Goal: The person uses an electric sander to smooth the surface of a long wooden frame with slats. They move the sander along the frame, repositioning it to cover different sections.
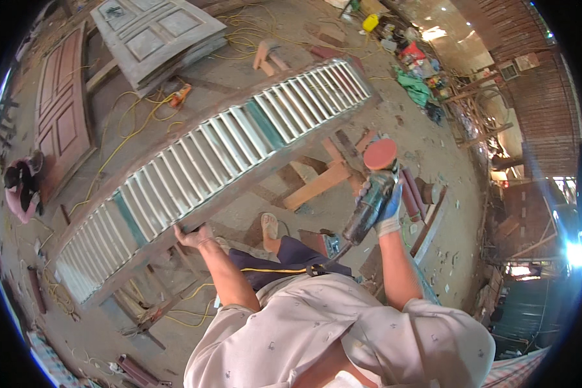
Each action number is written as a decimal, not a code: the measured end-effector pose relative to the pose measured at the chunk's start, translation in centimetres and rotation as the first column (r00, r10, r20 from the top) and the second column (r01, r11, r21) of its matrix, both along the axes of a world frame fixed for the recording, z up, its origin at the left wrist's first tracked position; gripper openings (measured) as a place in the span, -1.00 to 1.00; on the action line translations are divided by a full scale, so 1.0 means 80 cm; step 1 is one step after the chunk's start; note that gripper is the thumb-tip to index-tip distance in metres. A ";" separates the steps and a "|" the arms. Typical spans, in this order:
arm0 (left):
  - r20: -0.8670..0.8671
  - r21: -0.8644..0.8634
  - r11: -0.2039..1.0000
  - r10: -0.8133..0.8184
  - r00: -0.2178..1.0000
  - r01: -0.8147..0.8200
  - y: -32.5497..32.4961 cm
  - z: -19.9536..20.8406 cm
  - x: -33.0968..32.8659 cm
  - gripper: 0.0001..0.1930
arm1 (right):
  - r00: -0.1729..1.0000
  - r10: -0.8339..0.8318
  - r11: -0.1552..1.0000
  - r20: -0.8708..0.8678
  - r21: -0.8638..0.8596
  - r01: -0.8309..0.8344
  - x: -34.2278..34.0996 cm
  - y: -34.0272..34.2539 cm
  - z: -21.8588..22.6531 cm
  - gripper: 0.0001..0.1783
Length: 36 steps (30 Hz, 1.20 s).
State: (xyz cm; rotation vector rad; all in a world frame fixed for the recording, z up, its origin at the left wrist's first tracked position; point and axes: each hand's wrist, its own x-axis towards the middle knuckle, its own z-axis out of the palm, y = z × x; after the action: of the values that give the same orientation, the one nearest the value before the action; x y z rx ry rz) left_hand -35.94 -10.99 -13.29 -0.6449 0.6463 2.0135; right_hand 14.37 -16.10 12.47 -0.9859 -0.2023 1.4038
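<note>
A long louvered shutter (194,161) with pale slats, a dark wooden frame and two green crosspieces lies slantwise across the view, raised off the ground. My left hand (195,237) grips its near edge, left of the middle; some fingertips are hidden by the frame. My right hand (390,210), in a blue and grey glove, is closed around the dark body of a disc sander (368,205). Its round red disc (380,154) faces up and away from me, apart from the shutter. The sander's cord runs down toward my waist.
Wooden trestle pieces (317,185) stand beneath and beside the shutter. Panelled doors (155,39) lie stacked at the far left, near a reddish door (64,110) and a crouching person (23,187). Yellow cords (126,139) trail over the floor. Piled clutter (420,71) lines the far right.
</note>
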 end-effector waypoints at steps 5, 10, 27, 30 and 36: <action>-0.106 -0.084 0.996 0.031 0.994 -0.040 0.006 -0.037 -0.022 -0.61 | 0.992 0.114 0.993 -0.061 0.034 -0.112 0.033 0.039 0.027 0.05; 0.099 -0.287 0.958 0.047 0.994 -0.016 0.003 0.048 0.006 -0.61 | 0.995 0.023 1.000 -0.098 -0.016 -0.025 0.055 0.056 0.016 0.04; 0.041 -0.515 0.840 -0.173 0.984 0.169 0.109 0.352 -0.039 -0.62 | 0.983 0.113 0.972 0.146 0.189 -0.140 -0.015 0.242 0.136 -0.03; 0.004 -0.495 0.835 -0.277 0.961 0.243 0.124 0.367 -0.046 -0.65 | 0.970 0.220 0.955 0.104 0.178 -0.236 0.009 0.264 0.117 -0.14; -0.170 -0.448 0.886 -0.216 0.961 0.120 0.215 0.395 -0.049 -0.66 | 0.926 0.319 0.909 0.201 0.213 -0.359 -0.043 0.390 0.131 -0.26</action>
State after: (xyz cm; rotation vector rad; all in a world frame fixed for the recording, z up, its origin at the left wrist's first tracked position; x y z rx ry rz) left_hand -39.89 6.21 18.28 -0.6037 1.2653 1.7979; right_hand 10.91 15.07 22.93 -0.8827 -0.6838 1.5680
